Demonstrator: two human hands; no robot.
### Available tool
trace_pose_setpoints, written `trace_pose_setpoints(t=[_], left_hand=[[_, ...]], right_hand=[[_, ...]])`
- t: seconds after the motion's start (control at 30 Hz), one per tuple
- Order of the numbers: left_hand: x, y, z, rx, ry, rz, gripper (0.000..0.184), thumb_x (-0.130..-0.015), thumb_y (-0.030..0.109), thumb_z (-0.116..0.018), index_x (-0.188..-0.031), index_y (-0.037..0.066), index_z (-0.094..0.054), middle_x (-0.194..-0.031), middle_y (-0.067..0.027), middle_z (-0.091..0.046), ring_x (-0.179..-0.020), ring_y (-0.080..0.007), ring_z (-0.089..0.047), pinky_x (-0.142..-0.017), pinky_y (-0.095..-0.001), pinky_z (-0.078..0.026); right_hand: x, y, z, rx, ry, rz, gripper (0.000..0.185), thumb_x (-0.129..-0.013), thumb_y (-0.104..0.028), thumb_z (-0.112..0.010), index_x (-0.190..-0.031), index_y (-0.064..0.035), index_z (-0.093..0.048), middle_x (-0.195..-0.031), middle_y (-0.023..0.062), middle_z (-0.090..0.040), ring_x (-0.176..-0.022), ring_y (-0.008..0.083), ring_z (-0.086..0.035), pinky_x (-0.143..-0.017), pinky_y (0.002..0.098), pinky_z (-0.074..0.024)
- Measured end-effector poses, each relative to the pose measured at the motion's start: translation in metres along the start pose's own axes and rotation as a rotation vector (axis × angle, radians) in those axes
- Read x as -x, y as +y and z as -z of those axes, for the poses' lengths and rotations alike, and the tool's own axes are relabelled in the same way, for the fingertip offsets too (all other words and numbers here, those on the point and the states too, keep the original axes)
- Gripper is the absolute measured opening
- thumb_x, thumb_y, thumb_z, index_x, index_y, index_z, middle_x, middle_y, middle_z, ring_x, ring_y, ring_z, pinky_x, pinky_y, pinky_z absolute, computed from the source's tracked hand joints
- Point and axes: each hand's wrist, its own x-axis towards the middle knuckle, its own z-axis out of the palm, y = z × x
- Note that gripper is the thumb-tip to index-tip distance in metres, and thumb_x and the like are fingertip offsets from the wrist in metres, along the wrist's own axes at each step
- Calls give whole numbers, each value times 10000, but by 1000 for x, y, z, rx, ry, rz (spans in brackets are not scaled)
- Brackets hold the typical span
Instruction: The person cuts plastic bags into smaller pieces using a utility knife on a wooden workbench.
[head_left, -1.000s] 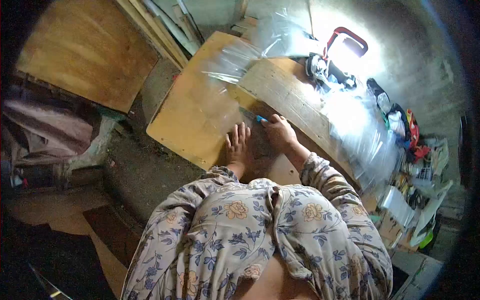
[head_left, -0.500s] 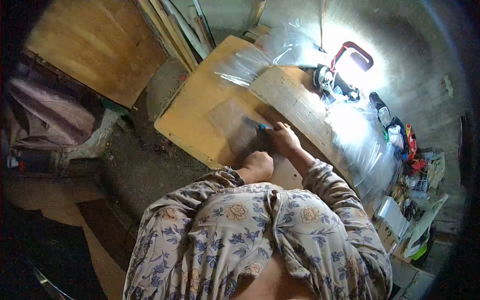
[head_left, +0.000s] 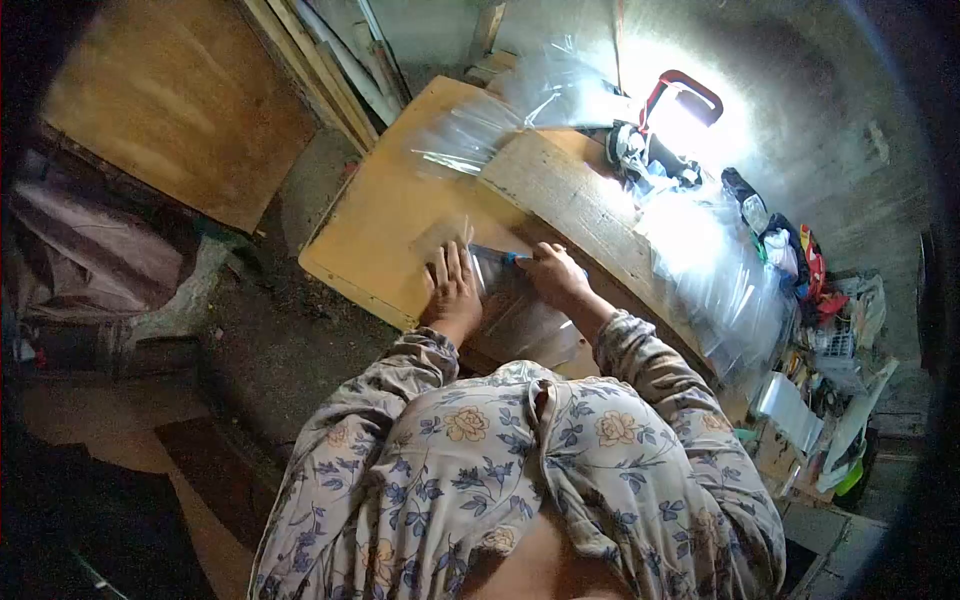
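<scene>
My right hand (head_left: 557,274) is closed round the handle of a blue-handled knife (head_left: 508,256), whose dark blade points left toward my left hand. My left hand (head_left: 452,292) lies with fingers spread on a clear plastic sheet (head_left: 520,318), just left of the blade tip. The plastic lies over the yellow-brown wooden table (head_left: 375,215), close to my body. Beside my right hand runs a thick wooden board (head_left: 575,200), set slantwise on the table.
More clear plastic (head_left: 460,135) lies at the table's far side, and a bright pile (head_left: 715,270) of it at the right. A lit lamp with a red handle (head_left: 690,78) stands by the wall. Wooden boards (head_left: 325,75) lean at the back left. A basket (head_left: 838,345) sits far right.
My left hand was a fist near my body half a second ago; now it has moved up and left and spread out on the plastic. The knife has shifted slightly left with my right hand.
</scene>
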Motion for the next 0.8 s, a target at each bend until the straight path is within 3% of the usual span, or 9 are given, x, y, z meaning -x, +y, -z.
trace_pose_setpoints(t=[0.03,0.07,0.17,0.23,0.33,0.47,0.57,0.63,0.8], left_hand=[[-3,-1,-1,-247,133,-12,912,-734,529,-538,-1352,-25,-161,-1424,-181,-130,-1315,-360,-118,-987,-573,-186],[-3,-2,-2,116,199,15,557,-844,129,-372,-1344,-28,-185,-1415,-197,-151,-1293,-378,-186,-955,-544,-276],[-4,-7,-2,-9,53,87,538,-847,133,-372,-1334,-28,-210,-1415,-194,-161,-1289,-392,-186,-955,-563,-258],[-5,-8,-2,-286,101,140,649,-851,320,-433,-1337,-37,-195,-1421,-198,-134,-1298,-399,-146,-967,-588,-201],[-5,-11,46,184,-185,179,1083,-655,716,-482,-1338,-59,-159,-1427,-215,-71,-1313,-403,-50,-986,-598,-104],[-5,-14,29,157,-243,160,1042,-698,683,-479,-1352,-44,-121,-1430,-210,-36,-1307,-416,-27,-965,-620,-142],[-6,-16,-4,-516,60,159,970,-738,619,-495,-1352,-37,-128,-1426,-213,-49,-1311,-406,-23,-962,-608,-167],[-9,-13,42,85,-274,176,934,-739,580,-520,-1347,-28,-156,-1421,-216,-70,-1312,-397,-40,-969,-587,-174],[-11,-13,82,164,-300,156,976,-688,605,-556,-1335,-27,-191,-1416,-222,-83,-1301,-392,-91,-991,-561,-153]], right_hand=[[-10,-3,3,16,-5,25,219,-844,-251,-496,-1039,-224,-593,-962,97,-508,-932,292,-507,-759,377,-455],[-15,-8,10,85,-26,77,214,-835,-251,-504,-1022,-215,-602,-944,97,-515,-934,294,-508,-750,385,-454],[-24,-4,9,-67,-23,28,212,-837,-256,-503,-1019,-215,-604,-942,98,-525,-936,300,-507,-760,388,-450],[-30,28,-36,-73,0,-3,238,-816,-245,-514,-1040,-218,-591,-938,103,-511,-929,307,-507,-745,392,-458],[-14,20,-23,-42,27,67,262,-805,-275,-521,-1047,-192,-577,-953,118,-504,-926,319,-510,-739,401,-463],[-19,-3,-5,-58,16,89,328,-827,-377,-508,-985,-95,-567,-1000,180,-523,-909,355,-536,-758,428,-450],[-46,3,-28,-210,67,-35,342,-830,-380,-510,-936,-58,-557,-997,226,-529,-877,380,-548,-756,445,-444],[-62,3,-31,-244,78,-13,320,-829,-362,-516,-935,-63,-555,-978,225,-535,-873,384,-549,-753,448,-445],[-99,-18,-18,-185,196,236,314,-823,-341,-527,-955,-56,-545,-903,237,-566,-857,391,-563,-743,446,-454]])
